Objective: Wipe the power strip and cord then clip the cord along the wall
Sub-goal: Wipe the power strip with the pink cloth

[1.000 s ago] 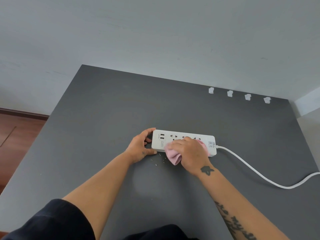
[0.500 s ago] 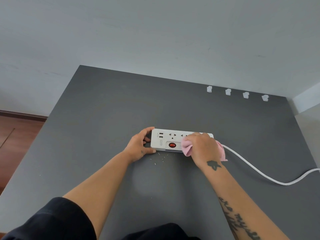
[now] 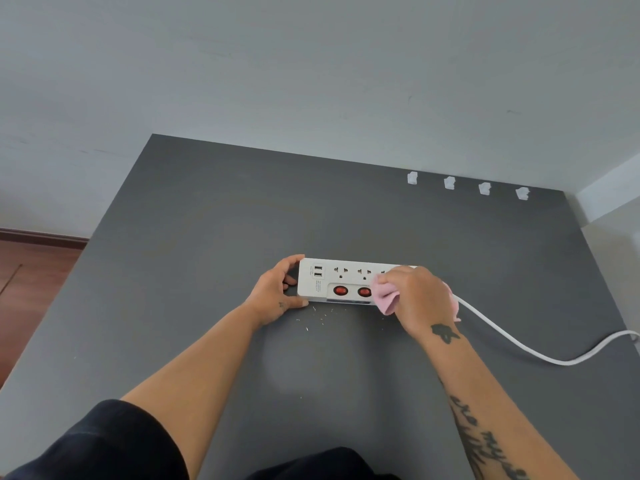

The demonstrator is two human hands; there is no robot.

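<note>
Now, wall: pale grey painted wall, behind the table.
Table: dark grey flat tabletop.
Cord: white round cord, trailing from the strip's right end to the table's right edge.
Strip: white rectangular plastic power strip, mid-table, two red switches showing.
Left hand: grips the strip's left end.
Right hand: clutches a crumpled pink cloth against the strip's right part.
Clips: four small white clips, in a row at the wall's foot.

The right end of the power strip lies hidden under the right hand and the pink cloth it grips; the cord leaves the picture at the right edge; the strip's small print is unreadable; the pale specks on the table are too small to identify.
</note>
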